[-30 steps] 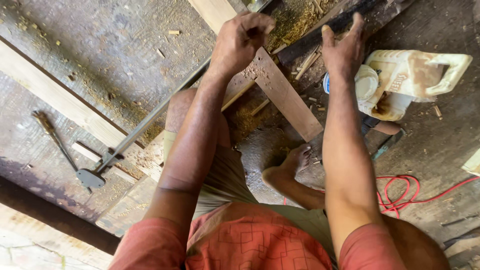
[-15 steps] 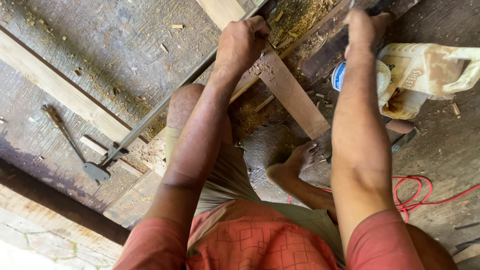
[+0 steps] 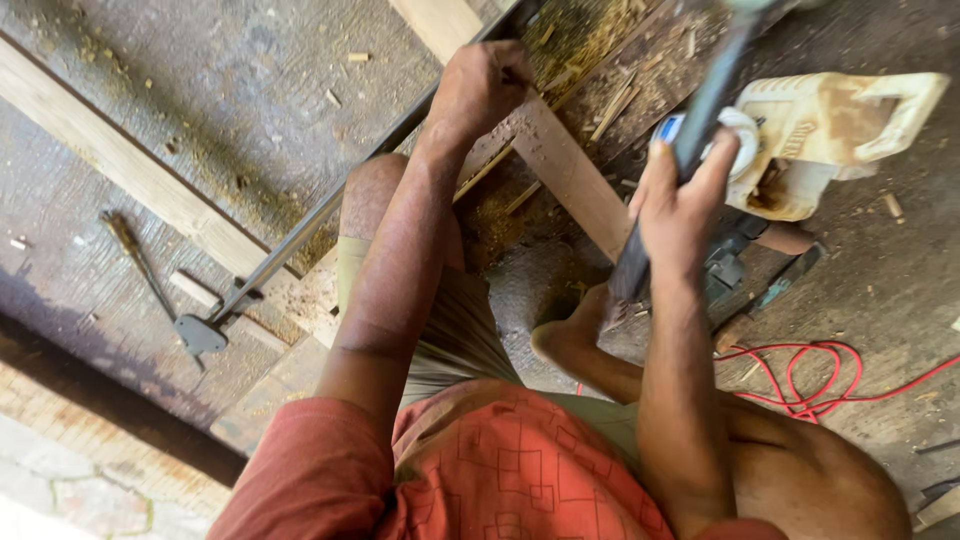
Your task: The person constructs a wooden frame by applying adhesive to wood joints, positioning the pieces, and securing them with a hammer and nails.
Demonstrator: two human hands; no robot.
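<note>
My left hand is closed in a fist at the upper end of a reddish wooden plank, which lies slanted over sawdust and wood chips. Whether the fist holds anything else is hidden. My right hand is raised above the plank's lower right and grips a long dark tool handle. The handle points up and away and is blurred; its head is out of frame. My bare foot rests on the floor just below the plank.
A long metal bar clamp runs diagonally beside a pale wooden beam. A thin hand tool lies on the concrete at left. A dirty white plastic jug stands at right, and a red cable coils below it.
My right hand has left the far end of the plank and come back toward me, now holding the dark handle up. My left hand has stayed on the plank.
</note>
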